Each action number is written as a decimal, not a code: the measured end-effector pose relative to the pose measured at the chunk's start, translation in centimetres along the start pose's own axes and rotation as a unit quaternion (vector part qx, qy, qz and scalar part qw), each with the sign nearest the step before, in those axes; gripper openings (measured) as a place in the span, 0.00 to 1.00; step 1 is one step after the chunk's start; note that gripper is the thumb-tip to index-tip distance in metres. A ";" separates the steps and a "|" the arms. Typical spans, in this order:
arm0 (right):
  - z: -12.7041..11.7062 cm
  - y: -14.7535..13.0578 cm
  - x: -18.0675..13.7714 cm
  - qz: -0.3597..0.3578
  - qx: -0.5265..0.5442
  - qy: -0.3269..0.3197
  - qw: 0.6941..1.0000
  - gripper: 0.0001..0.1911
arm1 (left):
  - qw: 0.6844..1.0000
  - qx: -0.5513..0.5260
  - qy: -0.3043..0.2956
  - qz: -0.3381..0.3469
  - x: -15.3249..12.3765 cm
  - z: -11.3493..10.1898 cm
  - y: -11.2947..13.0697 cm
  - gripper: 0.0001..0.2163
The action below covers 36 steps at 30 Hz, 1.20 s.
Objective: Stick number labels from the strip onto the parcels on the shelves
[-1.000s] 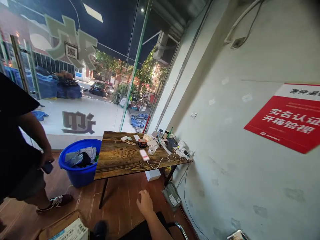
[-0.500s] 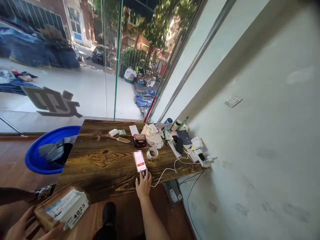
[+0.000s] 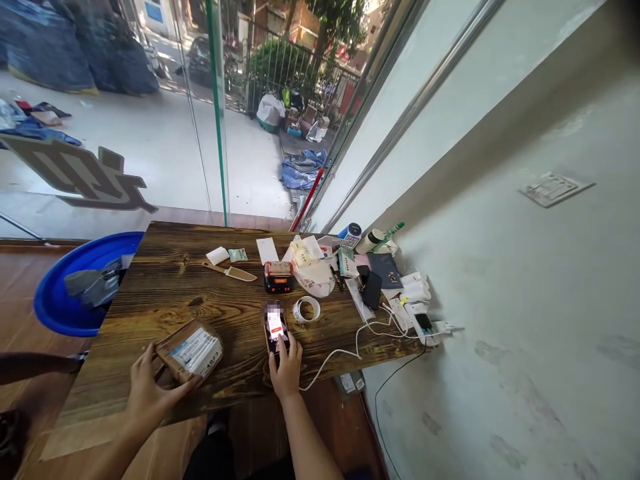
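Note:
My left hand (image 3: 150, 387) grips a small brown cardboard box (image 3: 175, 353) by its near left side, thumb along the front edge. The box carries a white shipping label (image 3: 197, 350) marked 4023 and is at the near left part of the wooden table (image 3: 165, 287). My right hand (image 3: 286, 367) lies over the lower end of a phone (image 3: 270, 333), a fingertip on its lit screen and the other fingers stretched out. A white cable (image 3: 325, 367) runs from near my right wrist across the table. Just right of the phone is a white tape roll (image 3: 306, 309).
Behind the phone stands a black and orange label printer (image 3: 279, 277); a knife (image 3: 240, 273) lies left of it. Papers, a black device (image 3: 371, 290) and a power strip (image 3: 420, 320) crowd the right side. A blue tub (image 3: 60, 293) is on the floor left. Another person's arm (image 3: 35, 367) shows at left.
My left hand has brought the box from the lower left to the right and up over the table. The phone's screen looks different. The view has shifted slightly.

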State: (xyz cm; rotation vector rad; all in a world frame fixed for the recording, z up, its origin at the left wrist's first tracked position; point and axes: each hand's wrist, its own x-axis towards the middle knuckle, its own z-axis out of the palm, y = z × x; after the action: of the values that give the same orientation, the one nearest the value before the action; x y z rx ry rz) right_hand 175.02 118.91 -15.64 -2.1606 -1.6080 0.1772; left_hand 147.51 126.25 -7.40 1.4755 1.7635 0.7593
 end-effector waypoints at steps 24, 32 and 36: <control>-0.6 -1.3 4.0 0.007 -0.021 -0.036 0.999 0.29 | 0.976 0.117 -0.025 0.182 1.9 2.6 -5.1 0.50; -1.7 -3.6 7.3 0.209 -0.031 -0.111 0.971 0.42 | 0.988 0.084 -0.013 0.132 1.8 3.4 -4.1 0.54; -2.5 -2.8 7.7 0.213 0.078 -0.202 0.953 0.36 | 0.987 0.085 -0.002 0.139 1.0 3.0 -3.4 0.53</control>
State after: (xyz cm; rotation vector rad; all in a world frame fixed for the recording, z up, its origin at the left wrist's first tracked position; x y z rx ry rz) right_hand 175.87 126.08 -11.00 -2.4231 -1.2333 0.8986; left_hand 147.93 126.64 -12.04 1.8634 1.6726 0.7584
